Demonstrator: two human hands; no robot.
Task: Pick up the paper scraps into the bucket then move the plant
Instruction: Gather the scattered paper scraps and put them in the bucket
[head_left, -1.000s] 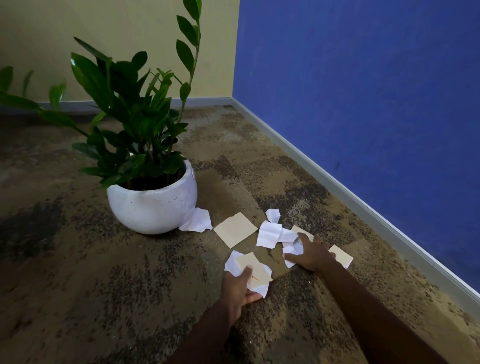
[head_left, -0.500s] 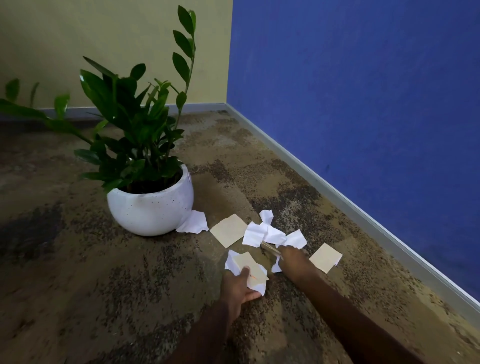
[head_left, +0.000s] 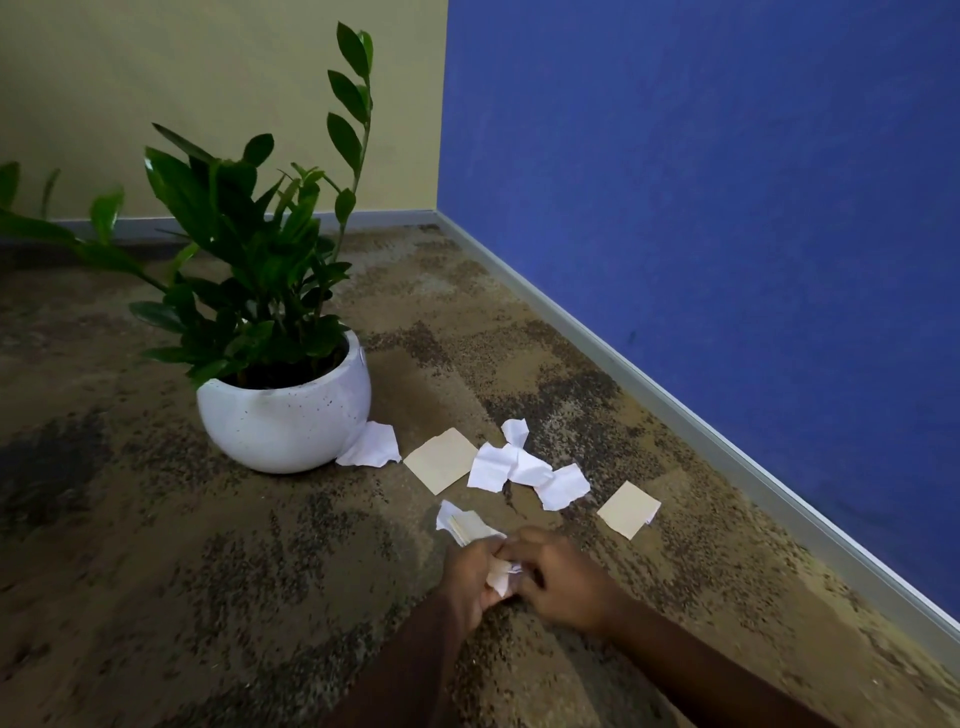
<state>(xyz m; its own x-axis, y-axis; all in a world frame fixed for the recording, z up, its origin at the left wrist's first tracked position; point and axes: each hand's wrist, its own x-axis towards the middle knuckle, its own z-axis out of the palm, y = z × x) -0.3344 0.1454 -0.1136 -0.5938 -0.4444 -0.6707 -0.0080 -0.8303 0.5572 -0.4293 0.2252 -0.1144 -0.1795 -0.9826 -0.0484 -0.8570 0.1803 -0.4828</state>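
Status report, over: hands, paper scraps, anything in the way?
Left hand and right hand both grip one bundle of scraps. Several loose scraps on carpet, one against the plant pot. Bucket not in view.

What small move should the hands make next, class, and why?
Probably the right hand should let go and reach for the nearest white scrap, leaving the bundle of scraps with the left hand. Both hands grip that bundle, several scraps lie loose on the carpet, and no bucket is in view.
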